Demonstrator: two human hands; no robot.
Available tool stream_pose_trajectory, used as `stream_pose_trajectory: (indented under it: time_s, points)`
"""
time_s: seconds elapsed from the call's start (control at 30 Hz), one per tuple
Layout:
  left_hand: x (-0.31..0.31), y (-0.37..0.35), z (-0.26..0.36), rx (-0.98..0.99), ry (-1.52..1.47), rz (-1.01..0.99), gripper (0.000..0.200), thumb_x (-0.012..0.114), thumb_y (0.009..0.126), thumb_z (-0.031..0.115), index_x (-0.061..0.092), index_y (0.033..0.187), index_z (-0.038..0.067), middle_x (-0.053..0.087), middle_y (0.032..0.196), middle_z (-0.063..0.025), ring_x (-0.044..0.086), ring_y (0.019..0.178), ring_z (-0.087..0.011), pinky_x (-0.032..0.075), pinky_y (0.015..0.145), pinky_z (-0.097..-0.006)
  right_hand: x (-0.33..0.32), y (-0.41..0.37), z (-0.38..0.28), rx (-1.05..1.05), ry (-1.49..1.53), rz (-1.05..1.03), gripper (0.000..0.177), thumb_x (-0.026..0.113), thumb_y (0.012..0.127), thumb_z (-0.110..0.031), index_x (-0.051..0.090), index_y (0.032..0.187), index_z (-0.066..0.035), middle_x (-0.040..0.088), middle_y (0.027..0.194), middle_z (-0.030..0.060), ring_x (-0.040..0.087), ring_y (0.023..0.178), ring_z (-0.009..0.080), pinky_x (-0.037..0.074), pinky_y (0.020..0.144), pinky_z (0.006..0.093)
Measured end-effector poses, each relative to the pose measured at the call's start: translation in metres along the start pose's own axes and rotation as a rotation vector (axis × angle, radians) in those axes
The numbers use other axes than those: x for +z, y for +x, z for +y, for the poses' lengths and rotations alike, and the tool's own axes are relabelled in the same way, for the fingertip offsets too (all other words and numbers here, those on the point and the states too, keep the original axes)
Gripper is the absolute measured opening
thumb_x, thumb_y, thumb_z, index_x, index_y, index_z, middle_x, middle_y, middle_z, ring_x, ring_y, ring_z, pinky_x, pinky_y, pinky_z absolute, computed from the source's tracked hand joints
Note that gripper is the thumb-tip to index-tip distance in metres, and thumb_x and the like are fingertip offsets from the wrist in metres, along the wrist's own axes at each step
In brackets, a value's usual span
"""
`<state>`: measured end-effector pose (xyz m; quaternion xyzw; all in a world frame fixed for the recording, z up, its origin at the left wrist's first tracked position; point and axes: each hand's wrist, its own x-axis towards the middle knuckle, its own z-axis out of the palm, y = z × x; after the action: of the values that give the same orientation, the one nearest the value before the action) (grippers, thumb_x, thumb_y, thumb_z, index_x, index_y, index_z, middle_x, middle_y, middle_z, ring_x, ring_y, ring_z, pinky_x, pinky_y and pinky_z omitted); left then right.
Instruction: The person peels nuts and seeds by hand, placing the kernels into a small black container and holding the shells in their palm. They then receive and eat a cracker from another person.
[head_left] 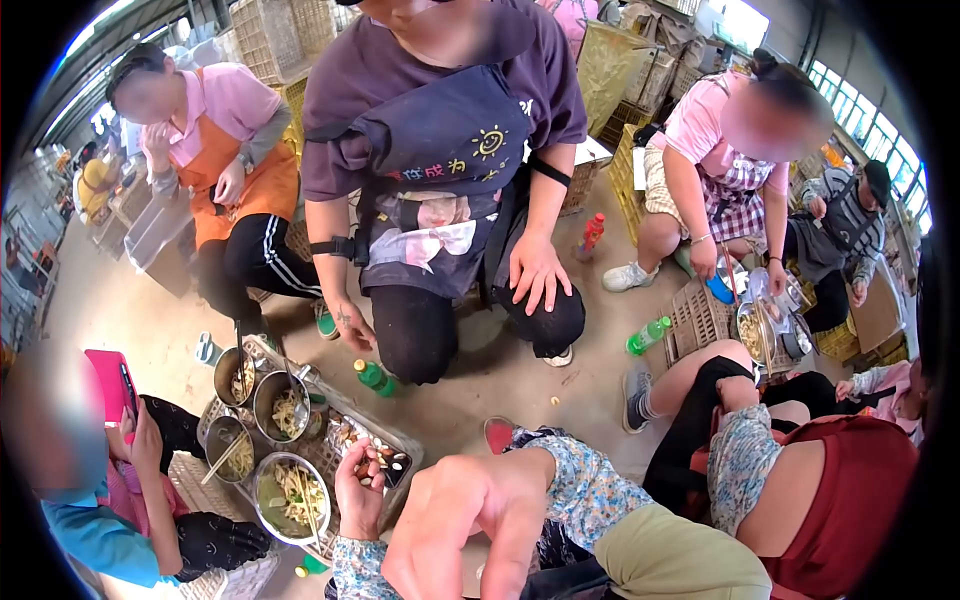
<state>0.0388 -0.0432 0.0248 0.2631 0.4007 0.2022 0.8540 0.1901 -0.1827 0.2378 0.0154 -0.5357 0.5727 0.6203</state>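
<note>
My left hand (360, 492) is palm up with curled fingers above a crate's right side. Small brownish pieces show at its fingers, too small to name. My right hand (462, 520) is large and close to the camera, its fingers bent downward; whatever they hold, if anything, is hidden. Left of my left hand, a big metal bowl (268, 492) of noodle-like food has chopsticks (308, 500) in it. A dark tray (398, 470) with small pieces lies just beyond my left hand. Both my sleeves are floral.
Several smaller metal bowls (264, 418) stand on the plastic crate (385, 428). A green bottle (373, 377) stands behind it. A person in a dark apron (440, 150) squats ahead. Other people sit around, one at left with a pink-cased phone (108, 385). Another crate (700, 318) is at right.
</note>
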Motion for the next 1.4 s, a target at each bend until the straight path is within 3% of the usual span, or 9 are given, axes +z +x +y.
stream_pose_trajectory:
  time_s: [0.1, 0.17, 0.3, 0.37, 0.4, 0.93, 1.0, 1.03, 1.4]
  points:
    - [0.005, -0.003, 0.001, 0.008, 0.011, -0.004, 0.018, 0.051, 0.087, 0.013, 0.055, 0.103, 0.004, 0.054, 0.078, -0.0006, 0.043, 0.058, -0.0076, 0.03, 0.047, -0.0191, -0.001, -0.003, 0.006, -0.021, 0.052, 0.036, 0.023, 0.075, 0.074, -0.011, 0.068, 0.088, 0.006, 0.066, 0.08, 0.0136, 0.061, 0.073, 0.0209, 0.045, 0.066, 0.0281]
    - [0.004, -0.003, 0.0, 0.002, 0.011, 0.018, 0.018, 0.051, 0.087, 0.013, 0.055, 0.103, 0.004, 0.054, 0.078, -0.0006, 0.043, 0.058, -0.0076, 0.03, 0.047, -0.0192, -0.006, -0.01, 0.011, 0.042, 0.087, -0.046, 0.025, 0.07, 0.078, -0.007, 0.062, 0.1, 0.003, 0.061, 0.088, 0.0086, 0.057, 0.081, 0.0145, 0.044, 0.071, 0.0264]
    - [0.025, -0.014, 0.011, -0.025, 0.084, 0.071, 0.018, 0.051, 0.087, 0.013, 0.056, 0.102, 0.003, 0.053, 0.078, -0.0005, 0.043, 0.059, -0.0075, 0.03, 0.047, -0.019, -0.002, -0.005, 0.007, 0.069, 0.088, -0.039, 0.021, 0.071, 0.078, -0.011, 0.064, 0.093, 0.003, 0.061, 0.084, 0.0084, 0.056, 0.076, 0.0152, 0.043, 0.068, 0.0269]
    - [0.039, -0.023, 0.016, -0.036, 0.097, 0.133, 0.018, 0.051, 0.087, 0.013, 0.056, 0.102, 0.003, 0.054, 0.078, -0.0002, 0.043, 0.058, -0.0074, 0.03, 0.047, -0.0188, -0.001, 0.002, 0.001, 0.005, 0.069, -0.034, 0.021, 0.074, 0.074, -0.007, 0.068, 0.088, 0.007, 0.067, 0.082, 0.0155, 0.063, 0.071, 0.0227, 0.047, 0.064, 0.0289]
    - [0.008, -0.004, 0.0, -0.002, 0.011, 0.019, 0.018, 0.051, 0.087, 0.013, 0.056, 0.102, 0.003, 0.054, 0.077, 0.0, 0.043, 0.058, -0.0071, 0.03, 0.046, -0.0185, 0.0, 0.003, 0.002, 0.004, 0.06, -0.023, 0.021, 0.074, 0.074, -0.007, 0.068, 0.088, 0.007, 0.067, 0.082, 0.0155, 0.063, 0.071, 0.0227, 0.047, 0.064, 0.0289]
    - [0.005, -0.002, 0.001, -0.008, 0.011, 0.025, 0.015, 0.052, 0.088, 0.013, 0.058, 0.098, 0.005, 0.054, 0.074, 0.0012, 0.043, 0.057, -0.0061, 0.029, 0.046, -0.0178, -0.004, 0.006, 0.008, -0.114, 0.076, -0.102, 0.02, 0.071, 0.078, -0.008, 0.065, 0.089, 0.009, 0.066, 0.084, 0.0177, 0.063, 0.074, 0.0268, 0.048, 0.064, 0.0343]
    - [-0.005, 0.002, -0.002, 0.059, 0.262, 0.066, 0.014, 0.053, 0.087, 0.014, 0.058, 0.097, 0.006, 0.054, 0.075, 0.002, 0.042, 0.056, -0.0053, 0.028, 0.045, -0.0175, 0.0, 0.006, 0.01, -0.141, 0.052, -0.223, 0.021, 0.07, 0.079, -0.009, 0.065, 0.088, 0.008, 0.065, 0.084, 0.0172, 0.063, 0.074, 0.0271, 0.048, 0.064, 0.0348]
    - [-0.003, 0.006, -0.001, -0.039, 0.032, 0.041, 0.014, 0.054, 0.086, 0.014, 0.058, 0.097, 0.006, 0.054, 0.075, 0.0026, 0.042, 0.056, -0.0048, 0.028, 0.045, -0.0173, 0.004, 0.006, 0.009, -0.14, 0.039, -0.224, 0.021, 0.07, 0.08, -0.011, 0.065, 0.087, 0.008, 0.065, 0.084, 0.0163, 0.062, 0.074, 0.0276, 0.047, 0.062, 0.0354]
    - [-0.004, 0.006, -0.007, -0.027, 0.035, 0.107, 0.017, 0.052, 0.087, 0.014, 0.057, 0.1, 0.005, 0.053, 0.076, 0.0009, 0.042, 0.056, -0.0063, 0.03, 0.045, -0.0179, 0.005, 0.002, 0.012, -0.211, -0.015, -0.184, 0.021, 0.071, 0.079, -0.013, 0.066, 0.086, 0.006, 0.065, 0.082, 0.0152, 0.062, 0.073, 0.0271, 0.047, 0.062, 0.0349]
